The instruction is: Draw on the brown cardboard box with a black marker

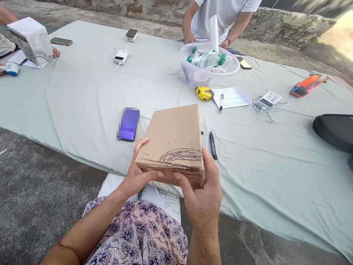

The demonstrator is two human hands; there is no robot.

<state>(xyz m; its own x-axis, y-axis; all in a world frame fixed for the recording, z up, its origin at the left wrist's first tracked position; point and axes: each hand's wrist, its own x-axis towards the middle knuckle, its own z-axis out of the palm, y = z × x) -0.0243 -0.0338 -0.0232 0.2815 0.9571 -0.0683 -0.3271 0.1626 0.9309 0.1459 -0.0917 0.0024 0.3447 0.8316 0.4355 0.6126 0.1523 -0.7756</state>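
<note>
A brown cardboard box point(175, 136) with dark scribbles on its near corner is held up over the near edge of a pale green sheet point(82, 95). My left hand point(138, 175) grips its near left corner, thumb on top and fingers underneath. My right hand point(202, 193) clasps the near right corner. Just to the box's left a purple phone point(128, 124) lies on the sheet. A black marker point(213, 145) rests to the right of the box.
Farther back are a yellow tape measure point(204, 93), a paper with a pen point(230, 97), and a clear tub of bottles point(208, 64). A person in white point(220, 18) sits behind the tub. At the far left another person's hand point(56, 52) steadies a white box point(30, 40).
</note>
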